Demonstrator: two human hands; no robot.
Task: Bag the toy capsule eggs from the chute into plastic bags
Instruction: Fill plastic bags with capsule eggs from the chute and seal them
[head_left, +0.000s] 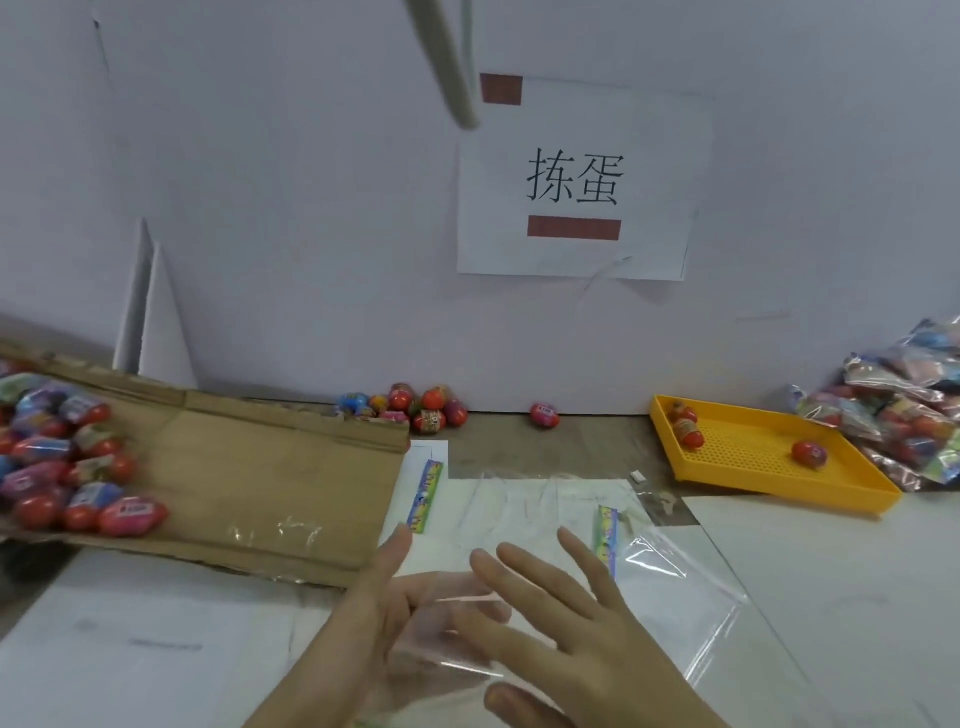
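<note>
Hands met over a clear plastic bag (670, 582) just off the near right corner of the cardboard chute (260, 467). The left hand (363, 623) lay closest to the chute, its thumb (397, 545) raised and apart from its fingers, which reached loosely under the film and showed through it. The right hand (571, 639) was on the side away from the chute, its fingers (582, 561) straight and spread wide over the bag, holding nothing. No egg was in the bag.

Toy capsule eggs (78, 467) were heaped on the left part of the chute, mostly red with coloured wrappers, and the chute's right part was bare cardboard. A flat stack of empty bags (519, 509) with coloured header strips (428, 493) lay on the table (156, 649) right beside the chute's right edge. A small cluster of eggs (415, 408) sat against the wall at the chute's far right corner, and a single egg (544, 415) lay further right of that. Well to the right of the chute stood a yellow perforated tray (753, 452) with two eggs in it, one (685, 423) near its far left corner and one (809, 453) toward its middle. Beyond the tray, farthest from the chute, filled bags (909, 415) were piled up. A paper sign (571, 176) with two printed characters hung on the wall above and to the right of the chute.
</note>
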